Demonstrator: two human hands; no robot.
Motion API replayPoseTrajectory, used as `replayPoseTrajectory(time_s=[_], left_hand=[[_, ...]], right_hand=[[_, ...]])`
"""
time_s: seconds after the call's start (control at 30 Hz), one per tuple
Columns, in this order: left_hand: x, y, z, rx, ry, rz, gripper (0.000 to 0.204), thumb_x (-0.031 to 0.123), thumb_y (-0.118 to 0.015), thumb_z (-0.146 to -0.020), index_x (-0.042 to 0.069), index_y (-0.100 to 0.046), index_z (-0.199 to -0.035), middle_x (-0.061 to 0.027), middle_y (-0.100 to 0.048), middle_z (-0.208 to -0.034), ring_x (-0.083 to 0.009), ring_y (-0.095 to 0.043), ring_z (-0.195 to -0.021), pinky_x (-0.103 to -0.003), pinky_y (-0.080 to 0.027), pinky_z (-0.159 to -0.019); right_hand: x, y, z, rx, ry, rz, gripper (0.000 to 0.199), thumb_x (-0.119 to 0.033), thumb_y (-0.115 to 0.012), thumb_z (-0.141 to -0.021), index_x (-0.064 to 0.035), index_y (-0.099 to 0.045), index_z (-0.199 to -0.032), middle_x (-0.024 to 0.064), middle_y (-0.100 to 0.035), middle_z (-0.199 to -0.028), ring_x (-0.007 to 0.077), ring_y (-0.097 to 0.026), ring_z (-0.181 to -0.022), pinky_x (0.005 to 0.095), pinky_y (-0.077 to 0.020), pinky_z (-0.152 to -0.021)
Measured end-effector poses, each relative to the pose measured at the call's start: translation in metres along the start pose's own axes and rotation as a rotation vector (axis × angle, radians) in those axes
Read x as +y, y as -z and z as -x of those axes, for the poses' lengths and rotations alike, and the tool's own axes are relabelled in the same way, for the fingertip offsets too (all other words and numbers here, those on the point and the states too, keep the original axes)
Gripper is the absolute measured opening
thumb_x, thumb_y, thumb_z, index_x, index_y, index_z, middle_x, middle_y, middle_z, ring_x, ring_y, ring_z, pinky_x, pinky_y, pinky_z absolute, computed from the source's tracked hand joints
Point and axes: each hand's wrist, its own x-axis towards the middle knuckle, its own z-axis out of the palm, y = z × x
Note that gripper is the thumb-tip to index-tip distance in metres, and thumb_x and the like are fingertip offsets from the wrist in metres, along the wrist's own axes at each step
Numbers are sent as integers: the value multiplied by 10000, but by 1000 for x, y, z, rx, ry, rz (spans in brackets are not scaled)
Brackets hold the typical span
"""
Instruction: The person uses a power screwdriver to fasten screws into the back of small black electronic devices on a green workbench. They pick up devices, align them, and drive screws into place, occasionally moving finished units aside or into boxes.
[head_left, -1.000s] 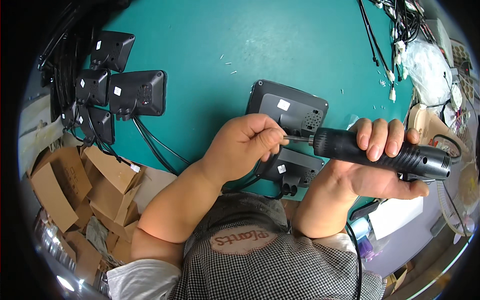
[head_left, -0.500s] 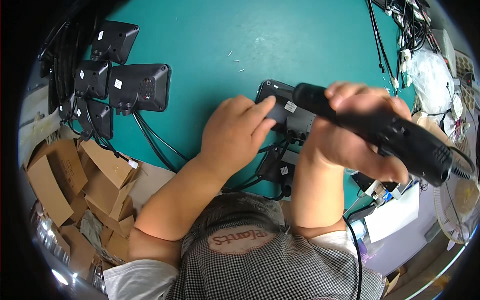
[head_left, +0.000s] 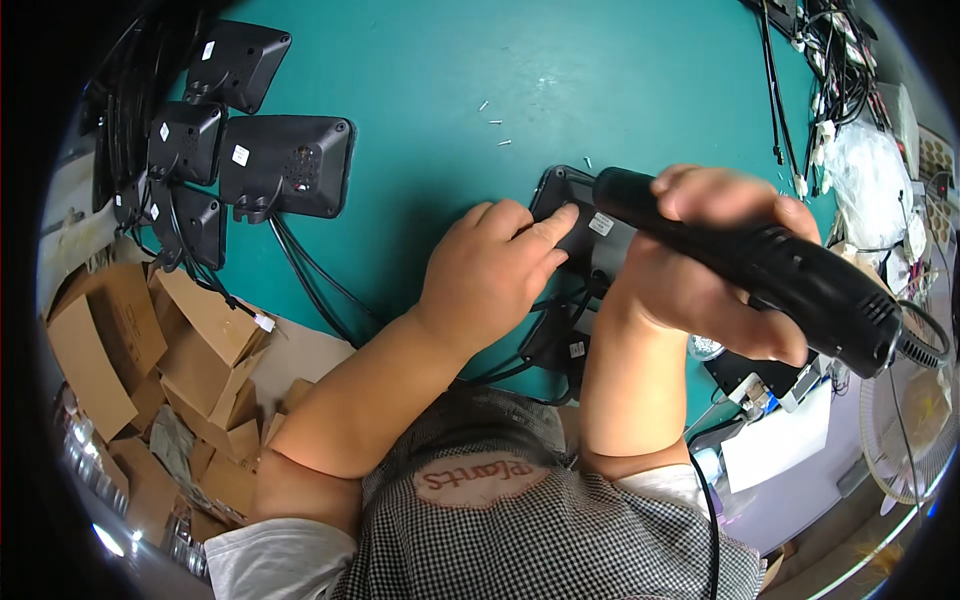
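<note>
My right hand (head_left: 720, 260) is wrapped round a black electric screwdriver (head_left: 790, 265), its nose to the left, over a black plastic display housing (head_left: 553, 198). Whether the nose touches the housing cannot be told. My left hand (head_left: 495, 260) grips the housing at its left side, with the index fingertip pressed on its back and the thumb lower down. The right part of the housing is hidden by the screwdriver and my right hand. A second black unit (head_left: 545, 340) with cables lies nearer to me. Several small silver screws (head_left: 495, 122) are scattered on the green mat beyond.
Several similar black units (head_left: 285, 165) with cables (head_left: 310, 275) lie at the left. Cardboard boxes (head_left: 200, 365) stand below the table's left edge. Cable bundles (head_left: 840, 60) and a clear plastic bag (head_left: 865, 180) are at the far right; a fan (head_left: 910, 430) stands nearer.
The view has shifted slightly, so the mat's things sit further right. The screwdriver's nose is nearer the housing's left end. A screw now shows just beyond the housing.
</note>
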Motion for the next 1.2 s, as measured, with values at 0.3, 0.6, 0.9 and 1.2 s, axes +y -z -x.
replayPoseTrajectory(time_s=[0.3,0.6,0.9,1.2], left_hand=[[-4,-4,0,12,1,41,382,81,-709,-721,120,-662,-1098,-60,-511,-778,-236,-505,-697,-348,-442,-628],[-5,-2,-4,23,0,108,345,64,-687,-759,89,-647,-1100,-55,-558,-810,-191,-528,-701,-315,-449,-628],[15,13,-36,-225,646,1219,239,132,-578,-902,-4,-588,-1098,-74,-626,-906,-80,-541,-692,-195,-431,-585],[21,10,-26,-208,679,1198,169,179,-524,-942,30,-582,-888,-20,-574,-722,-54,-477,-581,-192,-383,-497]], right_hand=[[4,17,-11,247,-33,221,839,-805,-431,-722,-52,-463,-1088,113,-571,-712,206,-565,-540,315,-509,-523],[-9,27,-16,213,-56,66,815,-798,-391,-756,-66,-517,-1093,121,-608,-747,233,-600,-566,332,-523,-522],[-62,14,-28,86,-191,-158,826,-751,-392,-803,-45,-533,-1208,145,-603,-892,264,-594,-669,411,-490,-626],[-66,18,-20,157,-233,-209,801,-738,-409,-808,-51,-544,-1196,117,-593,-869,247,-581,-649,397,-480,-627]])
